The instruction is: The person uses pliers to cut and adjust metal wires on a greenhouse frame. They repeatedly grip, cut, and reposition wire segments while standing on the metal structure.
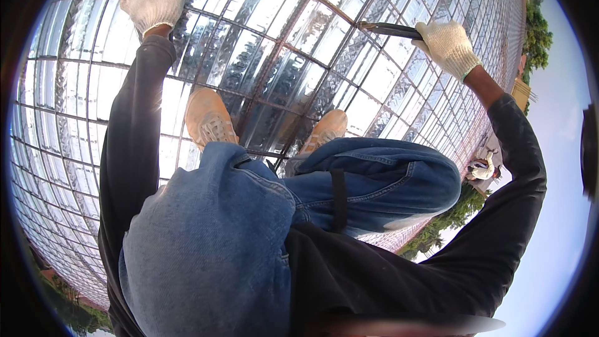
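Note:
My right hand (pixel 448 48), in a cream knit glove, is closed around the dark handles of a pair of pincers (pixel 394 30). Their rusty jaws point left and meet a crossing of the steel rebar mesh (pixel 274 47). At the top left, my left hand (pixel 153 0), in a matching glove, reaches over the mesh with its fingers apart. An orange-coloured tip shows at its thumb. A thin dark piece lies between thumb and forefinger, cut off by the picture's edge; I cannot make out what it is.
Shiny silver corrugated sheeting (pixel 284 78) lies beneath the mesh. I squat on it in tan shoes (pixel 209 117), knees bent in blue jeans. Far off at the right another person (pixel 482 168) is at the mesh's edge. Trees (pixel 538 34) and a yellowish structure (pixel 520 97) stand beyond.

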The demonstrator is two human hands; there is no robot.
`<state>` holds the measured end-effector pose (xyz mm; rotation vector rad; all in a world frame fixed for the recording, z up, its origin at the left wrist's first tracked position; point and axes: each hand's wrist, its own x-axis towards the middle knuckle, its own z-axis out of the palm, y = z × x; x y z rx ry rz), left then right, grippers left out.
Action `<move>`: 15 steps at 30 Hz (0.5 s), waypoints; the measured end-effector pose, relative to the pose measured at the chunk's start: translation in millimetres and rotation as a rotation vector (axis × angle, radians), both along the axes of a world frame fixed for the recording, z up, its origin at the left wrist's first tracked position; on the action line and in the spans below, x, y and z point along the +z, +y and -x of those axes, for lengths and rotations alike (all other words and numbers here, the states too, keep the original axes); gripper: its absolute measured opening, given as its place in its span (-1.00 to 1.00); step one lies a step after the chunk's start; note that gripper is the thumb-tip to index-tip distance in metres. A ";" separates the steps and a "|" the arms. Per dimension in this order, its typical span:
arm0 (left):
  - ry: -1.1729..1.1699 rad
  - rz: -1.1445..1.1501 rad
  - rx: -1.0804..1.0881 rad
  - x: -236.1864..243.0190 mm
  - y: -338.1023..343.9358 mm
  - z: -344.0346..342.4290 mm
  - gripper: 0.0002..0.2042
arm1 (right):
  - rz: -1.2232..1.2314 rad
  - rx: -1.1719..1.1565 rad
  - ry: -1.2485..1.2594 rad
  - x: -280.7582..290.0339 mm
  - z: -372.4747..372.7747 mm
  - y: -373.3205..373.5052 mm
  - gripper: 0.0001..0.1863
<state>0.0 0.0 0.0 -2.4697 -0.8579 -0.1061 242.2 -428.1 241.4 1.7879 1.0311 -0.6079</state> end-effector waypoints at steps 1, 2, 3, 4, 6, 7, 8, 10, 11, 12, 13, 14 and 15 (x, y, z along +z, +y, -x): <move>-0.028 0.019 -0.017 -2.8 -3.5 -4.9 -0.07 | 0.001 -0.074 0.048 2.8 -5.0 -6.8 -0.51; -0.094 0.077 -0.040 -12.3 -1.0 -7.7 -0.07 | -0.012 -0.128 0.071 3.2 -9.3 -17.3 -0.49; -0.163 0.137 -0.064 -24.5 4.1 -10.9 -0.07 | -0.025 -0.183 0.089 4.6 -11.7 -29.2 -0.47; -0.221 0.183 -0.072 -32.2 15.6 -6.1 -0.07 | -0.048 -0.221 0.120 3.0 -12.3 -26.9 -0.44; -0.264 0.215 -0.080 -38.1 20.8 -3.9 -0.07 | -0.105 -0.483 0.186 4.3 -8.1 -27.3 -0.35; -0.249 0.202 -0.079 -27.3 12.9 -7.7 -0.07 | -0.117 -0.624 0.210 6.7 -3.7 -31.9 -0.32; -0.157 0.119 -0.060 -19.0 -4.2 -11.2 -0.07 | -0.131 -0.766 0.232 9.0 1.9 -38.3 -0.30; -0.151 0.103 -0.044 -13.4 3.2 -6.1 -0.06 | -0.264 -0.855 0.254 -1.6 15.2 -51.1 -0.23; -0.248 0.194 -0.067 -33.6 20.7 -4.1 -0.06 | -0.265 -0.927 0.256 -6.5 20.8 -56.4 -0.22; -0.295 0.235 -0.080 -42.3 26.7 -0.9 -0.06 | -0.261 -1.005 0.260 -9.8 29.6 -59.1 -0.21; -0.345 0.278 -0.095 -46.3 30.7 0.7 -0.05 | -0.269 -1.086 0.197 -6.1 47.3 -51.6 -0.20; -0.351 0.268 -0.095 -50.6 33.1 1.2 -0.05 | -0.384 -1.102 0.187 -17.3 59.4 -66.5 -0.18; -0.352 0.280 -0.097 -52.3 30.5 -0.7 -0.05 | -0.387 -1.066 0.169 -22.8 68.8 -74.5 -0.15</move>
